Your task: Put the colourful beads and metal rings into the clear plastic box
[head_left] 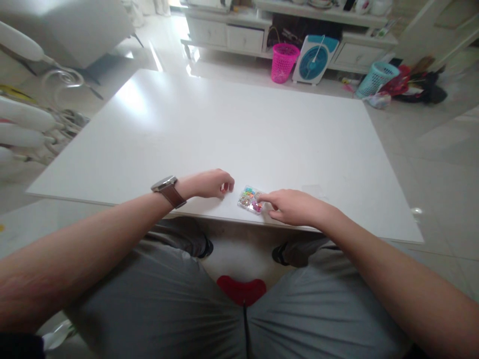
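Note:
A small clear plastic box [244, 210] lies near the table's front edge, split into compartments of tiny colourful pieces that look like beads. My right hand [294, 205] reaches in from the right. Its index finger stretches out onto the box's contents, with the thumb apart below it. To the left of the box, my left hand [212, 183] rests by the table top with its fingers curled into a pinch. A tiny reddish spot shows at those fingertips, too small to name. A watch with a brown strap [174, 197] is on my left wrist.
The white table [239, 124] spreads out in front of me. A faint clear flat piece [313, 191] lies right of the box. Beyond the table stand a pink basket [283, 62], a blue-and-white fan [314, 60] and a light blue basket [377, 80].

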`<act>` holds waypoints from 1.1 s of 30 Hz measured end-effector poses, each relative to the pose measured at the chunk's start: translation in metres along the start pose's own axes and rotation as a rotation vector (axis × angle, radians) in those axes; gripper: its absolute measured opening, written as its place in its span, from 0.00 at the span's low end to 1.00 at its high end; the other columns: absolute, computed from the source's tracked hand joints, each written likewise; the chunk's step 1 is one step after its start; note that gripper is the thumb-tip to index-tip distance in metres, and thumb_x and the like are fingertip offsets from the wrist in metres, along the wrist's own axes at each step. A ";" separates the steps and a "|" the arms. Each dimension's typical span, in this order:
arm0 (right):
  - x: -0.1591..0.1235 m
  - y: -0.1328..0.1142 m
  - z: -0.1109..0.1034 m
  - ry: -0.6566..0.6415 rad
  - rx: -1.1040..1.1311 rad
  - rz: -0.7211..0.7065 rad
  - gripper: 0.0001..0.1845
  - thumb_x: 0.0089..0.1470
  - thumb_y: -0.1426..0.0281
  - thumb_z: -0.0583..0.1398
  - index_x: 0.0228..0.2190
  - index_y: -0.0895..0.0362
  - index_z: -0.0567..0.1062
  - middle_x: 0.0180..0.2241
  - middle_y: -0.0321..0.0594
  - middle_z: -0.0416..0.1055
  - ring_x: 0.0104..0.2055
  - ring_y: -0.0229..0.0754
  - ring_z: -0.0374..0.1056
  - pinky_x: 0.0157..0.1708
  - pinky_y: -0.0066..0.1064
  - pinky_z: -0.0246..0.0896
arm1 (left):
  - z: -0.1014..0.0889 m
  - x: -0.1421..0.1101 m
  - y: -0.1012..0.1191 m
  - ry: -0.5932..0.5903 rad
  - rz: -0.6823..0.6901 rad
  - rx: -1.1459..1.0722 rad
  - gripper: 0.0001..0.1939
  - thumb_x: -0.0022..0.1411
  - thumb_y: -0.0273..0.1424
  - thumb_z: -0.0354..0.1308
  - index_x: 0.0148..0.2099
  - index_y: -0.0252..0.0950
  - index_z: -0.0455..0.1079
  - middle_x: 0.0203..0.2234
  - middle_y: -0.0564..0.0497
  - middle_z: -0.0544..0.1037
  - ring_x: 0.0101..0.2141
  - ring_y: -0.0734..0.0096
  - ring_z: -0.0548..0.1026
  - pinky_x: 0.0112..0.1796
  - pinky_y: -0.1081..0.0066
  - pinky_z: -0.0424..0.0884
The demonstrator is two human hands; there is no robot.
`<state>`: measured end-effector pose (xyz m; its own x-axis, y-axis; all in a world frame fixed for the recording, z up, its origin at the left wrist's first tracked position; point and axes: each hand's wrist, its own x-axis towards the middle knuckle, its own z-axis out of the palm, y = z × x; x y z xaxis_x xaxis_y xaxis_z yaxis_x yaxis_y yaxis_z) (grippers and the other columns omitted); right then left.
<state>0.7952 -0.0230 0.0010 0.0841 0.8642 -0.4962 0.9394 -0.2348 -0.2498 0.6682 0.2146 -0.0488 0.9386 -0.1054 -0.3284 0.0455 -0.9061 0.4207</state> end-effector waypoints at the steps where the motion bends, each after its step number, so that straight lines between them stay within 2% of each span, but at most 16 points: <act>1: -0.001 0.000 0.000 -0.010 0.000 0.000 0.29 0.58 0.66 0.55 0.61 0.47 0.67 0.50 0.45 0.77 0.47 0.50 0.73 0.40 0.33 0.60 | 0.000 0.000 0.000 0.002 0.000 -0.002 0.13 0.52 0.22 0.59 0.40 0.36 0.78 0.33 0.52 0.80 0.32 0.72 0.74 0.37 0.73 0.67; 10: 0.002 -0.007 0.008 -0.062 0.010 -0.048 0.29 0.55 0.68 0.56 0.59 0.48 0.69 0.53 0.45 0.75 0.49 0.50 0.73 0.42 0.34 0.61 | 0.001 -0.001 0.000 0.013 0.005 0.007 0.13 0.54 0.23 0.57 0.41 0.37 0.78 0.31 0.52 0.80 0.31 0.73 0.74 0.35 0.74 0.66; 15: 0.001 -0.007 0.006 -0.022 -0.029 -0.013 0.26 0.57 0.67 0.55 0.57 0.49 0.70 0.49 0.46 0.77 0.46 0.50 0.74 0.39 0.34 0.61 | -0.001 0.000 0.001 0.075 0.023 -0.008 0.12 0.55 0.24 0.57 0.41 0.36 0.77 0.30 0.52 0.80 0.30 0.73 0.74 0.34 0.74 0.66; 21: -0.001 -0.004 0.005 0.006 -0.039 -0.002 0.27 0.59 0.67 0.55 0.60 0.49 0.67 0.49 0.46 0.77 0.45 0.50 0.73 0.38 0.33 0.59 | -0.002 0.001 0.017 0.188 0.177 -0.066 0.08 0.59 0.26 0.57 0.40 0.35 0.76 0.31 0.50 0.79 0.31 0.73 0.74 0.34 0.74 0.66; 26: 0.000 -0.001 0.007 -0.050 0.027 -0.073 0.25 0.56 0.68 0.55 0.56 0.49 0.70 0.47 0.45 0.77 0.44 0.49 0.73 0.38 0.33 0.59 | 0.003 0.000 0.037 0.188 0.315 -0.115 0.07 0.61 0.26 0.57 0.40 0.35 0.75 0.33 0.50 0.79 0.33 0.73 0.74 0.36 0.73 0.67; 33: -0.002 0.001 0.003 -0.026 0.026 -0.067 0.20 0.56 0.69 0.55 0.51 0.54 0.73 0.46 0.48 0.78 0.44 0.48 0.74 0.38 0.32 0.60 | 0.011 0.000 0.049 0.186 0.383 -0.145 0.09 0.65 0.26 0.55 0.44 0.36 0.75 0.36 0.48 0.80 0.37 0.70 0.76 0.39 0.72 0.67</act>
<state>0.7950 -0.0264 -0.0012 0.0120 0.8665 -0.4991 0.9337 -0.1883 -0.3044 0.6671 0.1659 -0.0376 0.9420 -0.3346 0.0259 -0.2822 -0.7478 0.6009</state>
